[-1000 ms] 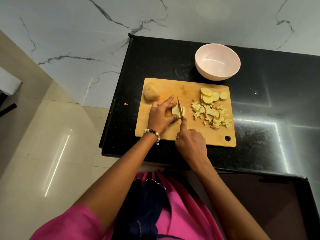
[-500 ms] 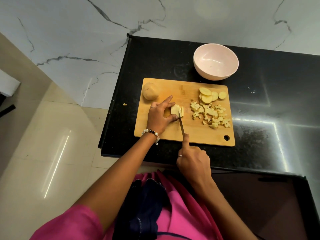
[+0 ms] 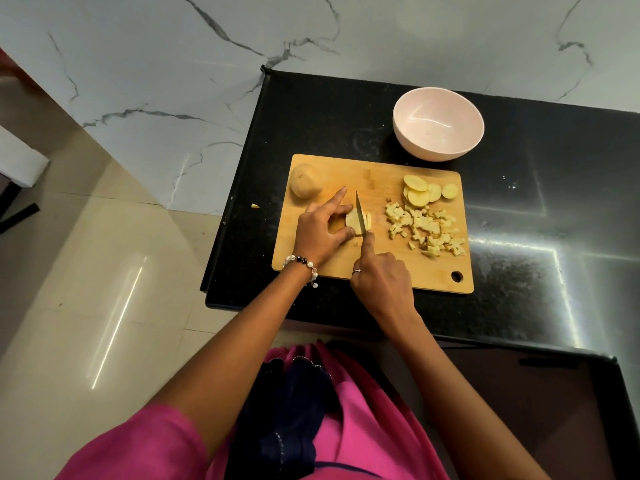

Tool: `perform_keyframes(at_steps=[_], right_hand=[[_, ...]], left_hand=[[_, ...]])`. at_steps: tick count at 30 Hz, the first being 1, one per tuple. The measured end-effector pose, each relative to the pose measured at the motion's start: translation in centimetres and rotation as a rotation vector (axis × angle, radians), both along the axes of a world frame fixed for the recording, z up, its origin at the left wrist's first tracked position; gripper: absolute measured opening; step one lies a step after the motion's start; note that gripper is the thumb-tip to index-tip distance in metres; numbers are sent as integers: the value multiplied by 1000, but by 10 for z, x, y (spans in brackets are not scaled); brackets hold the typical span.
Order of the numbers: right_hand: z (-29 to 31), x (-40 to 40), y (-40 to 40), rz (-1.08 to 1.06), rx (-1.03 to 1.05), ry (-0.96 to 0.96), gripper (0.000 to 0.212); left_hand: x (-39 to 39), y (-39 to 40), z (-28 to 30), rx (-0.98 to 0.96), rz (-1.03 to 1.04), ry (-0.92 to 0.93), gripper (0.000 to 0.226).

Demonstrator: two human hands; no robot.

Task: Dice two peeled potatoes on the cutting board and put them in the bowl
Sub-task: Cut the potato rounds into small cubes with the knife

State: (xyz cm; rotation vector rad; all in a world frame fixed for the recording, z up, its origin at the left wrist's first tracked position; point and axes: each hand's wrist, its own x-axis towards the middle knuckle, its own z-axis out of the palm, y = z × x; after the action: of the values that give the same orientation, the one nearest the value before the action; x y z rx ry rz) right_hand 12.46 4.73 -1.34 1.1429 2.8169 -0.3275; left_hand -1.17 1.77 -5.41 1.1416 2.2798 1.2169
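A wooden cutting board (image 3: 377, 268) lies on the black counter. My left hand (image 3: 320, 232) pinches a potato piece (image 3: 353, 220) near the board's middle. My right hand (image 3: 382, 280) grips a knife (image 3: 360, 213) with the forefinger along its back, and the blade stands in the potato piece. A whole peeled potato (image 3: 305, 180) sits at the board's far left corner. Several round slices (image 3: 424, 192) and a heap of diced potato (image 3: 426, 228) lie on the board's right half. A pale pink bowl (image 3: 438, 124) stands empty beyond the board.
The black counter (image 3: 540, 216) ends just left of the board, with tiled floor below. A small potato scrap (image 3: 255, 205) lies on the counter's left edge. A marble wall rises behind the counter.
The knife was drawn back toward me half a second ago and now stands forward again in the potato piece. My left hand has kept its hold.
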Motion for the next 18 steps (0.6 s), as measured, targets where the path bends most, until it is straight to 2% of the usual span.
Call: perform_keyframes(at_steps=[18], right_hand=[[-3,-15,1,4,28,-19,60]], left_hand=[[1,2,-3,36,40,-32,73]])
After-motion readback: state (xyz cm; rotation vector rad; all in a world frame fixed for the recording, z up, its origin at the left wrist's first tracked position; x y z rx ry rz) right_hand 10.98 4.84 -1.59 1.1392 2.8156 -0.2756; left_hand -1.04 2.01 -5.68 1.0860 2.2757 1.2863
